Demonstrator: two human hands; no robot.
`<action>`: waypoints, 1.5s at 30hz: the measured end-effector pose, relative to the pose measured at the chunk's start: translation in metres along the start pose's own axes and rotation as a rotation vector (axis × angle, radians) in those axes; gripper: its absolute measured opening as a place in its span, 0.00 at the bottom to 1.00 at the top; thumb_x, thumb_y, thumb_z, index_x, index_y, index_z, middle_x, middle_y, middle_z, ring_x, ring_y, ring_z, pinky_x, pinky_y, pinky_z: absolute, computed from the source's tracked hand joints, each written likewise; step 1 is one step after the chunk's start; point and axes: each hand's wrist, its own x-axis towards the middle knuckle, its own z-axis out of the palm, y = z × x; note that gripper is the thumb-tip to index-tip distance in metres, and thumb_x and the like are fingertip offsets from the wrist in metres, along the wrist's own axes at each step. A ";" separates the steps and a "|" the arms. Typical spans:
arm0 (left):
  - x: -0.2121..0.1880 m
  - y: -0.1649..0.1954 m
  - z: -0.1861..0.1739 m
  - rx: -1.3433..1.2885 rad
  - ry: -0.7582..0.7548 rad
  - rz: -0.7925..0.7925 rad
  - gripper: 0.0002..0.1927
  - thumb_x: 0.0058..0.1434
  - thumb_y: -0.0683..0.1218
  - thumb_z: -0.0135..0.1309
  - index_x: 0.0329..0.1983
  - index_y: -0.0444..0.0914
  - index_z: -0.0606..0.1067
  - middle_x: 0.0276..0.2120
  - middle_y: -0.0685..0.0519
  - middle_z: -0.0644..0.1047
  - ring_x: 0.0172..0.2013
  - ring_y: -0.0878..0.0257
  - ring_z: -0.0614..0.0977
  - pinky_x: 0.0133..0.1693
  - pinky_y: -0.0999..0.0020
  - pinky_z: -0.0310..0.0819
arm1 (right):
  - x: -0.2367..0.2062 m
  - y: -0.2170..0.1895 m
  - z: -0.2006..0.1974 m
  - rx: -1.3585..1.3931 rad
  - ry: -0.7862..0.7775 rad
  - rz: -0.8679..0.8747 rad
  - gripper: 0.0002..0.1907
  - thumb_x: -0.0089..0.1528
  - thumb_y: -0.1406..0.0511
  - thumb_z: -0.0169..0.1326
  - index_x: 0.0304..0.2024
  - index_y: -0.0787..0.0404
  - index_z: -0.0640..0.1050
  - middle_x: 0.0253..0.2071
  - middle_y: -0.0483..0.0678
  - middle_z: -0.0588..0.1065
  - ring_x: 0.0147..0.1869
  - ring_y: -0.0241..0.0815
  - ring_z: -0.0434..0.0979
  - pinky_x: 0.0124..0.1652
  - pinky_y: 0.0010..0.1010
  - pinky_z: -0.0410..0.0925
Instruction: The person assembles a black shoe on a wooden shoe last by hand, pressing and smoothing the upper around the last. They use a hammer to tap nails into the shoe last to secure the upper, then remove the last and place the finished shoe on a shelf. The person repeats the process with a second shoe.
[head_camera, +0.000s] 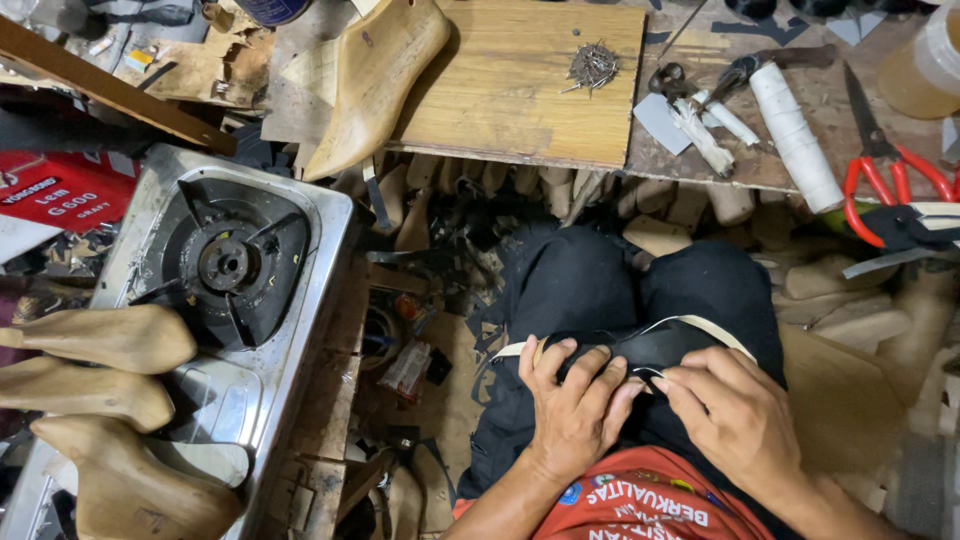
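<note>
- Hands first: the left hand (575, 400) lies spread over a flat black leather piece with a pale cream edge strip (690, 335), fingers pressing it onto the lap, while the right hand (735, 415) pinches its edge between thumb and fingertips.
- Leather sits on the black trousers (590, 280), not on the desk (520, 90) — a soft, rounded support, so the piece could slide or buckle if the pressing fingers ease off.
- Grip at the edge is narrow; a hard pull there could peel or crease the pale strip, I judge.
- Loose pile of small metal nails (592, 65) lies near the front of the wooden board; a knock could scatter them down toward the knees.
- Red-handled scissors (885, 165) rest at the desk edge, blades pointing away; a blind reach might catch them.
- Pale wooden shoe last (375, 80) overhangs the board and could tip off.
</note>
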 end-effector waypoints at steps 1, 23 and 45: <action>-0.001 0.000 0.000 0.002 0.002 0.005 0.17 0.62 0.52 0.65 0.51 0.42 0.80 0.52 0.55 0.76 0.60 0.52 0.68 0.68 0.40 0.49 | -0.002 0.000 0.001 -0.002 0.005 0.013 0.06 0.54 0.69 0.62 0.33 0.65 0.81 0.34 0.51 0.76 0.38 0.50 0.78 0.39 0.39 0.71; -0.019 -0.001 -0.009 0.104 -0.055 0.187 0.19 0.64 0.48 0.58 0.59 0.54 0.79 0.55 0.54 0.74 0.57 0.53 0.68 0.62 0.41 0.55 | -0.013 0.015 0.006 0.221 -0.047 0.457 0.15 0.49 0.62 0.70 0.34 0.61 0.81 0.37 0.45 0.79 0.40 0.39 0.81 0.38 0.32 0.74; 0.056 -0.008 -0.049 0.123 -0.449 0.342 0.24 0.66 0.47 0.49 0.66 0.51 0.75 0.64 0.39 0.69 0.62 0.43 0.70 0.59 0.44 0.62 | 0.072 0.128 -0.023 -0.048 0.141 0.308 0.20 0.61 0.55 0.66 0.47 0.62 0.82 0.52 0.56 0.79 0.57 0.58 0.77 0.57 0.46 0.69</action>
